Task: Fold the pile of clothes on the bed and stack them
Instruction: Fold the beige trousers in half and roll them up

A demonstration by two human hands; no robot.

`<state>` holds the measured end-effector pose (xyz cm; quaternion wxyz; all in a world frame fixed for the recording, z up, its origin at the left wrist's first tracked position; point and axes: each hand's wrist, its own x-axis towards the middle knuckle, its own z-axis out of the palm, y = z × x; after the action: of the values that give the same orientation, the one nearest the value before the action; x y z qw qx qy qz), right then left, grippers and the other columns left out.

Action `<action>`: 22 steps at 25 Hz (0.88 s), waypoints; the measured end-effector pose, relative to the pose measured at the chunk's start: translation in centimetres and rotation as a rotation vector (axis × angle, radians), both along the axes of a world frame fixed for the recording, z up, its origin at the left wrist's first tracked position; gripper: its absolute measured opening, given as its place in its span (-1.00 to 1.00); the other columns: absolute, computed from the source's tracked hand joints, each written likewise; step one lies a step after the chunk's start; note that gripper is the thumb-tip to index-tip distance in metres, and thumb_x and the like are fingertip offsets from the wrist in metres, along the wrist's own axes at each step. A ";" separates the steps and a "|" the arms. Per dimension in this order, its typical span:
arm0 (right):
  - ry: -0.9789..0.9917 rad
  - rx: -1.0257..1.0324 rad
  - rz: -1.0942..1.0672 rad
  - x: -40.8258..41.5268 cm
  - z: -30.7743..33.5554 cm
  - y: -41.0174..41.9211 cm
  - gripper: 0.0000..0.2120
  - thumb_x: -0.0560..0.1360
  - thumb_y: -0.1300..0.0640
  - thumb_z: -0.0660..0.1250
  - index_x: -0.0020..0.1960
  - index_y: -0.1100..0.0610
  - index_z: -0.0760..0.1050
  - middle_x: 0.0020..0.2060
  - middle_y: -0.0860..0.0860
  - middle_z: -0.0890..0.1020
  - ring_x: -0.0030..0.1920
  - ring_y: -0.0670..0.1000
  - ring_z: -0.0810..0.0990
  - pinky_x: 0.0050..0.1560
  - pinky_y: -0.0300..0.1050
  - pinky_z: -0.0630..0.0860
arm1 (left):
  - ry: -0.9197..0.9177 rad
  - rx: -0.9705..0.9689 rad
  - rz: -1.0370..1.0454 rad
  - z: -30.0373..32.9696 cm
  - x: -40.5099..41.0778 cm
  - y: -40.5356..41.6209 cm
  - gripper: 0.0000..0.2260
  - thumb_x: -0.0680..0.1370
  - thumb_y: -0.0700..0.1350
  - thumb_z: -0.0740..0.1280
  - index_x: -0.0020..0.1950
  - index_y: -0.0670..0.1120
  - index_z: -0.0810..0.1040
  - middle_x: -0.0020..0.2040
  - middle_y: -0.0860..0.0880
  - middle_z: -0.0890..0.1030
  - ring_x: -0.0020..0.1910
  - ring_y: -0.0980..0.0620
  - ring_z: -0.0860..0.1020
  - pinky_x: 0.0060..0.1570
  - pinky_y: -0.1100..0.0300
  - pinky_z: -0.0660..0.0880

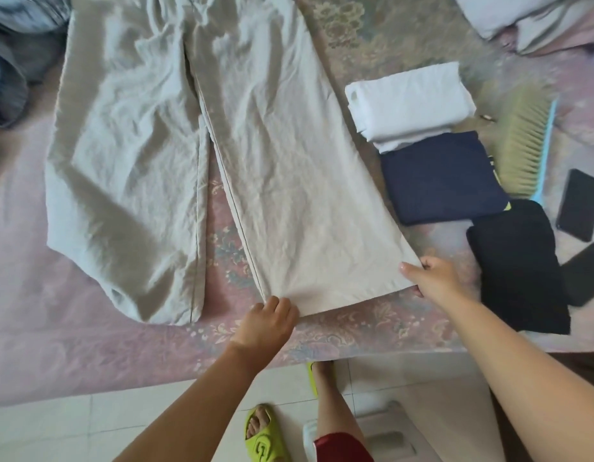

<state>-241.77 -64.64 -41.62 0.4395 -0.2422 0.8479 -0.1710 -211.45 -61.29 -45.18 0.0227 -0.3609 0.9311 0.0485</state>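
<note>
Beige trousers [195, 155] flat on bed [55, 328], left hand [267, 323] and right hand [434, 278] fingers pinching one leg's hem corners, three folded garments [439, 175] beside

trousers [195, 155]: beige | bedspread [39, 311]: pink floral | folded clothes: white [409, 101], navy [439, 178], black [519, 271] | slippers [260, 435]: lime

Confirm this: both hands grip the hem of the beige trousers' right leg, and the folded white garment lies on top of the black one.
Not quite. In the head view the hands do grip the beige trousers hem, but the folded white garment overlaps the navy one, not the black one.
</note>
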 end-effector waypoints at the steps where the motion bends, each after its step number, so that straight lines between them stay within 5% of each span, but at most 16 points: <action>1: 0.032 0.019 0.007 0.1 -0.5 -0.2 -0.87 0.47 0.18 0.39 -0.17 0.22 0.49 -0.18 0.19 0.60 -0.29 0.10 0.50 -0.22 0.00 0.48 | -0.013 0.031 0.019 -0.2 -0.4 0.5 -0.67 0.04 -0.35 0.29 -0.24 -0.16 0.57 -0.35 -0.05 0.49 -0.42 0.00 0.47 -0.60 0.27 0.32; 3: 0.119 0.019 0.026 0.3 -1.4 -0.5 -0.88 0.47 0.21 0.34 -0.06 0.26 0.50 -0.12 0.16 0.59 -0.18 0.13 0.53 -0.27 -0.11 0.42 | 0.046 0.120 0.178 -0.7 -1.3 1.6 -0.54 -0.09 -0.43 0.30 -0.23 -0.17 0.57 -0.27 -0.07 0.47 -0.34 -0.02 0.46 -0.64 0.28 0.30; 5: 0.141 -0.035 -0.002 0.9 -1.9 -0.3 -0.79 0.50 0.25 0.23 0.12 0.25 0.47 -0.07 0.10 0.55 -0.12 0.09 0.53 -0.34 -0.18 0.34 | 0.212 0.198 0.489 -1.5 -2.1 2.7 -0.36 -0.06 -0.51 0.39 -0.01 -0.18 0.50 -0.12 -0.11 0.41 -0.19 -0.07 0.42 -0.57 0.22 0.40; 8: 0.047 -0.154 -0.087 1.6 -2.4 1.6 -0.66 0.55 0.31 0.16 0.32 0.17 0.37 0.10 0.04 0.51 -0.07 -0.05 0.49 -0.23 -0.30 0.38 | 0.408 0.420 1.071 -0.7 -3.2 3.0 -0.51 0.37 -0.44 0.35 0.27 -0.22 0.36 0.12 -0.23 0.39 0.03 -0.22 0.44 -0.09 0.03 0.49; 10: 0.033 -0.201 -0.017 1.8 -2.9 2.9 -0.60 0.55 0.31 0.24 0.36 0.12 0.34 0.14 -0.03 0.49 0.04 -0.06 0.47 -0.20 -0.40 0.37 | 0.441 0.513 1.234 -0.1 -4.1 3.2 -0.60 0.50 -0.37 0.27 0.32 -0.27 0.32 0.20 -0.24 0.39 0.09 -0.26 0.46 -0.11 0.03 0.39; 15: 0.177 -0.325 0.009 2.0 -3.4 2.3 -0.74 0.55 0.25 0.28 0.23 0.16 0.46 -0.04 -0.01 0.55 -0.10 -0.04 0.50 -0.24 -0.33 0.34 | 0.487 0.549 1.132 -0.4 -4.3 3.9 -0.61 0.49 -0.36 0.30 0.30 -0.23 0.35 0.15 -0.20 0.46 0.02 -0.25 0.50 -0.26 0.09 0.32; 18: 0.241 -0.363 0.064 1.2 -2.9 2.3 -0.80 0.55 0.32 0.23 0.14 0.14 0.43 -0.12 -0.03 0.52 -0.22 -0.08 0.47 -0.29 -0.34 0.35 | 0.318 0.427 0.762 -1.0 -3.1 4.8 -0.43 0.23 -0.47 0.49 0.14 -0.16 0.40 -0.14 -0.17 0.52 -0.39 -0.20 0.52 -0.58 0.13 0.32; 22: 0.397 -0.281 0.553 -2.3 -3.0 4.0 -0.73 0.48 0.47 0.15 0.04 0.16 0.42 -0.03 0.07 0.51 -0.09 0.07 0.44 -0.17 -0.09 0.36 | 0.190 0.407 0.612 -1.6 -0.9 5.6 -0.38 0.06 -0.44 0.56 -0.05 -0.11 0.33 -0.32 -0.11 0.51 -0.57 -0.15 0.47 -0.73 0.20 0.27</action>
<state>-244.03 -60.68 -44.61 0.2585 -0.5488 0.7873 -0.1103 -212.39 -55.64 -46.76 -0.0079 -0.6045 0.7493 0.2702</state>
